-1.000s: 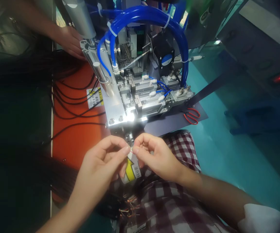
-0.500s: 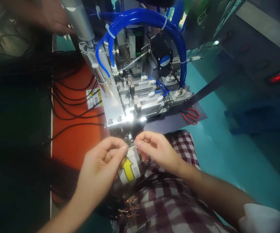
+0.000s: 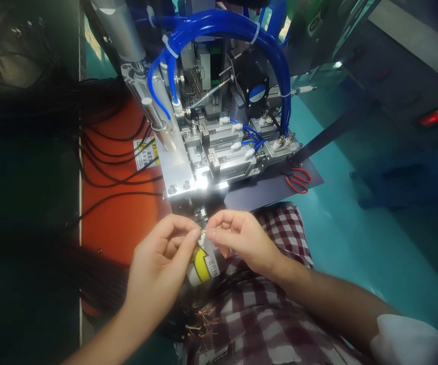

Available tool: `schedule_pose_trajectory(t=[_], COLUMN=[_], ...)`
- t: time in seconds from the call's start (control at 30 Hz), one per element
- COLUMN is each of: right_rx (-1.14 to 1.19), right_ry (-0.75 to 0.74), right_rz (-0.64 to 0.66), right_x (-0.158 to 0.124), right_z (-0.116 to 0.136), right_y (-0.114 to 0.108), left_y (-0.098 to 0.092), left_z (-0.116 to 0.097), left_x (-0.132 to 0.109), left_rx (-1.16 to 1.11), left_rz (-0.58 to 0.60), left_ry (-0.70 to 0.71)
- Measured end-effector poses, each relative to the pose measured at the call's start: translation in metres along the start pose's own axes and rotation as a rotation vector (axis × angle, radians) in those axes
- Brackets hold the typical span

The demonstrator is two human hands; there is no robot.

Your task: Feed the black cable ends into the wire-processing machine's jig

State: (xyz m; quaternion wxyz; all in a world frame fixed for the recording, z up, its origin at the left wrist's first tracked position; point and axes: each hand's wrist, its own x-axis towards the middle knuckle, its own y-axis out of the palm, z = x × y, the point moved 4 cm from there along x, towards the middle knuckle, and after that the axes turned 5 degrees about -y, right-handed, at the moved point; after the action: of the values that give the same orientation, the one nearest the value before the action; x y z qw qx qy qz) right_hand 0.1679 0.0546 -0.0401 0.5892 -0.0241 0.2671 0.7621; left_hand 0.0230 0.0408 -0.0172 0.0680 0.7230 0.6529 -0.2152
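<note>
My left hand [image 3: 161,258] is closed in a pinch, thumb against forefinger, on a thin pale wire [image 3: 204,231]. From the other side, the thumb and forefinger of my right hand [image 3: 244,238] pinch the same short stretch of wire, and the fingertips of both hands almost meet. Most of the wire is hidden by the fingers. Just below the hands is a white label with a yellow arrow [image 3: 203,266]. A metal machine [image 3: 219,152] with a brightly lit front edge stands right beyond them. Stripped copper wire ends [image 3: 202,324] of a dark cable bundle lie near my lap.
Red-handled pliers [image 3: 298,181] lie on the grey plate to the right of the machine. Blue air hoses [image 3: 226,23] arch over it. Black cables [image 3: 116,177] run across the orange surface [image 3: 120,223] on the left. A red light [image 3: 436,117] glows at far right.
My right hand has shifted slightly left, bringing its fingertips closer to my left hand's. Another person's hand at the upper left has gone out of view.
</note>
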Motion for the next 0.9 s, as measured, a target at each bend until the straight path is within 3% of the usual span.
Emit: schedule_pose_trajectory(t=[0.17,0.33,0.4,0.47,0.53,0.63,0.77,0.9], right_rx=[-0.092,-0.688,-0.710,-0.516,-0.276,-0.066,-0.085,-0.110], right_ry=[-0.017,-0.306,-0.256,-0.094,0.058,0.128,0.071,0.089], right_rz=[-0.003,-0.160,-0.123,-0.043,0.021,0.058,0.036,-0.028], right_x=[-0.001,-0.013,-0.014,-0.010,-0.006,-0.002,-0.003,-0.005], right_z=[0.001,0.021,0.021,0.014,0.006,0.002,0.007,0.012], right_y=[-0.002,-0.004,-0.005,-0.007,-0.009,-0.010,-0.011,-0.008], left_y=[0.001,0.002,0.004,0.006,0.005,-0.002,-0.006,-0.007], left_z=[-0.004,-0.006,-0.008,-0.010,-0.012,-0.009,0.005,0.010], left_x=[-0.002,-0.001,-0.003,-0.005,-0.004,0.002,0.006,0.007], left_rx=[0.133,0.437,0.567,0.619,0.534,0.253,0.001,-0.050], left_rz=[0.000,0.019,0.056,0.103,0.111,0.077,0.103,0.107], left_ry=[0.143,0.405,0.540,0.612,0.563,0.287,-0.114,-0.198])
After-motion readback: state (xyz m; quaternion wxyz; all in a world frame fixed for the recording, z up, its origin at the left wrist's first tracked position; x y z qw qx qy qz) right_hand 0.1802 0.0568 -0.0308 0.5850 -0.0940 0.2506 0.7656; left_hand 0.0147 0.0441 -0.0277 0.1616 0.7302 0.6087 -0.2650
